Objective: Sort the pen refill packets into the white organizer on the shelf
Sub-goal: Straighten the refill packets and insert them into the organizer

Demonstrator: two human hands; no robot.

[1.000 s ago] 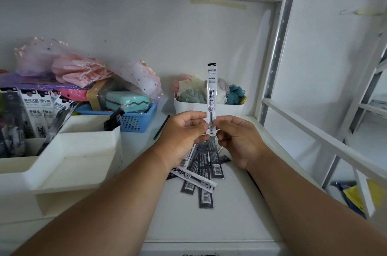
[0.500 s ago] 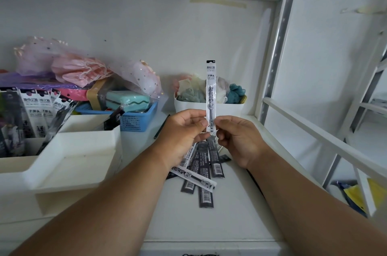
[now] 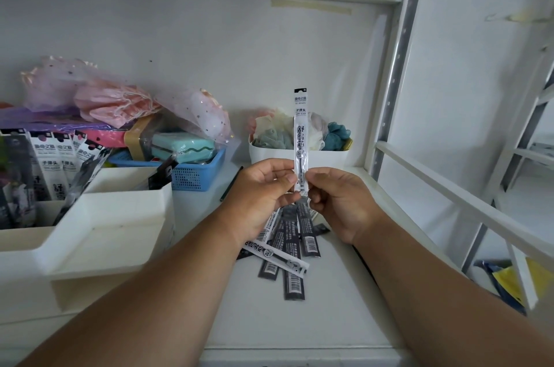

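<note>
Both hands, left hand [image 3: 263,195] and right hand [image 3: 338,201], pinch one clear printed pen refill packet [image 3: 300,138] upright by its hidden lower end, above the white shelf [image 3: 299,324] middle. Beneath, roughly six loose dark packets [image 3: 292,249] overlap, partly covered. The white plastic organizer [image 3: 99,234] sits at the left edge, its packets cut off.

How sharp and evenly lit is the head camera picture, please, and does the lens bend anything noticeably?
In the head view, light is soft and even, with no harsh glare. The upright refill packet pinched by the left hand and right hand is sharp enough to show its print. Wide-angle distortion bows the shelf frame and stretches the forearms. The white organizer at left looks slightly soft.
</note>
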